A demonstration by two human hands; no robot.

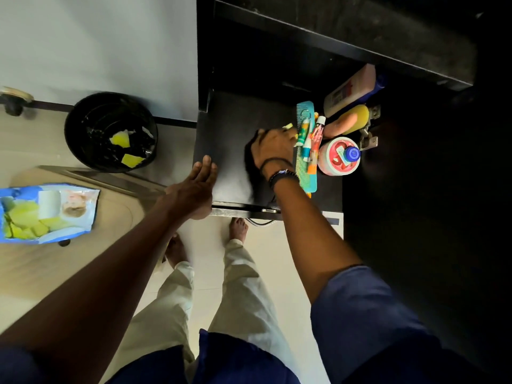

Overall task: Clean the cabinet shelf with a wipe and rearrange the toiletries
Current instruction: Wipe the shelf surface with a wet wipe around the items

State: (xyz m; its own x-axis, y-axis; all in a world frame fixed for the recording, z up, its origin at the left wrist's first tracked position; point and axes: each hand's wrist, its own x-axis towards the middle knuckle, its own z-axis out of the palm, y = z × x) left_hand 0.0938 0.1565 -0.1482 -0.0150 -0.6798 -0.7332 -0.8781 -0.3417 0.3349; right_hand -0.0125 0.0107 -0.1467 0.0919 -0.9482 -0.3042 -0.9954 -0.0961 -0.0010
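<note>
L hand (198, 187): you have it at the front-left corner of the cabinet shelf (230, 128), fingers straight and together, palm against the shelf edge, gripping nothing.

R hand (273, 148): palm-down on the shelf, mid-depth, fingers laid over a yellow wipe (288, 126). Only a small corner of the wipe shows past your fingertips; the rest is hidden under the hand. Fingers look spread flat and pressing, not curled round it. Dark bands (279, 173) on that wrist.

Toiletries are bunched at the shelf's right side:
- teal comb (307, 173), lying front-to-back, just beside your R hand
- 2 tubes on top of the comb: a small teal/white one (305, 139) and a longer red/orange one (315, 142)
- pink jar w/ red lid (333, 162), right of the tubes, w/ a blue-capped bottle (352, 154) lying on it
- yellow/orange item (349, 121) behind the jar; can't tell what it is
- white bottle (347, 92) on its side, furthest back

The left part of the shelf is bare dark board.

Off the shelf: black bin (80, 151) on the floor to the left, yellow wipes (122, 139) inside. Blue wipe pack (47, 212) lies open on the table (55, 273) at left.
</note>
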